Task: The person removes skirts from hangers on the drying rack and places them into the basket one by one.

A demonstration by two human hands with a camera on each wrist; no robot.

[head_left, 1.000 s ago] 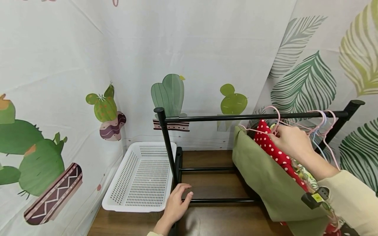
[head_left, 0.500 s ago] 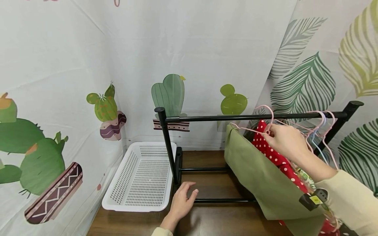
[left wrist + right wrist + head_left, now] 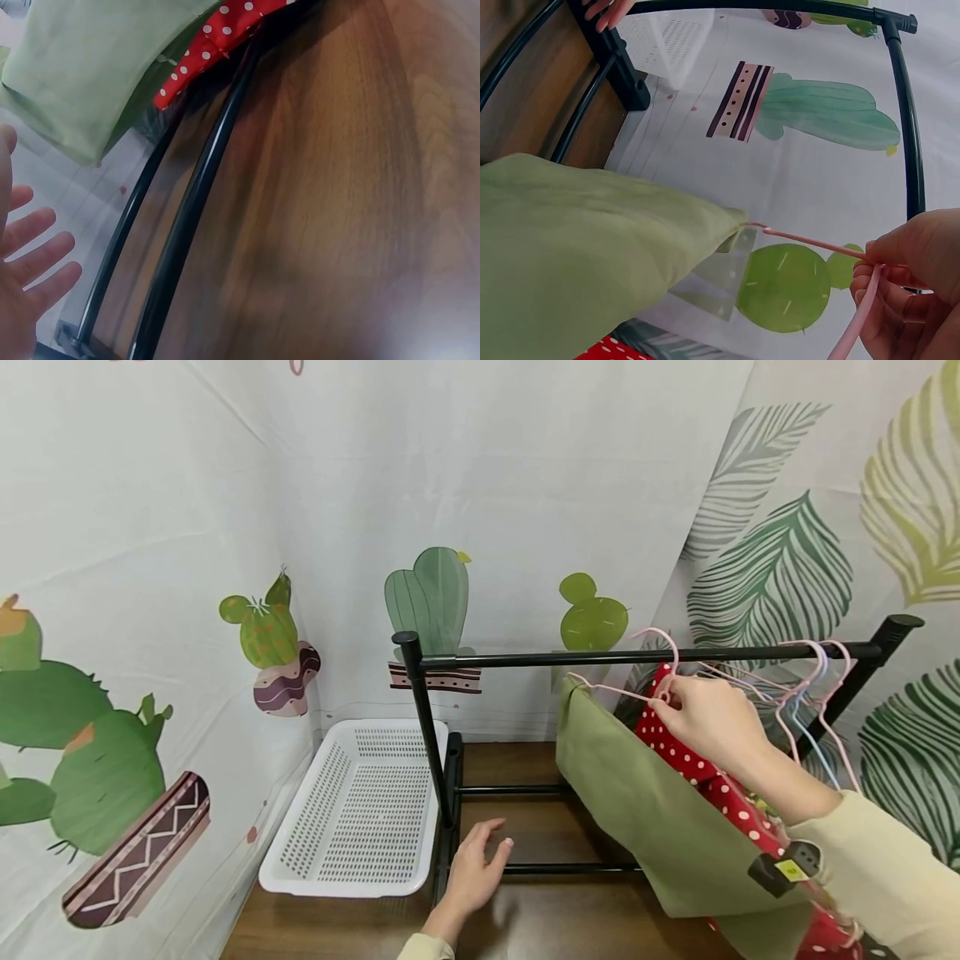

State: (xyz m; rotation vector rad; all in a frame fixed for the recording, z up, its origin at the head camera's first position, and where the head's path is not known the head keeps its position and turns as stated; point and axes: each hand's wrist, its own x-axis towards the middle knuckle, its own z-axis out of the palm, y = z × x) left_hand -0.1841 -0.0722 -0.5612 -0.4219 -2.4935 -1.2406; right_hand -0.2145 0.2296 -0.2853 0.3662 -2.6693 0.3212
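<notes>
My right hand [image 3: 712, 718] pinches a pink clothes hanger [image 3: 618, 691] just below its hook. The hook curves above the rack's black top bar [image 3: 517, 660]; whether it rests on the bar I cannot tell. A plain green garment [image 3: 645, 827] hangs from this hanger, its shoulder peaked over the hanger's end in the right wrist view. Behind it is a red garment with white dots [image 3: 678, 756], partly covered by the green one. My left hand [image 3: 474, 868] holds nothing, its fingers spread beside the rack's lower bars, low on the left.
A white perforated basket [image 3: 300, 810] stands left of the rack. More pink and blue hangers [image 3: 813, 693] crowd the bar's right end. The rack's left post [image 3: 427, 735] rises between basket and clothes. Wooden tabletop [image 3: 570, 910] lies below; printed curtains [image 3: 510, 485] hang behind.
My right hand has moved left along the bar with the pink hanger and the green garment; the red dotted garment has shifted left as well. My left hand has drifted slightly right.
</notes>
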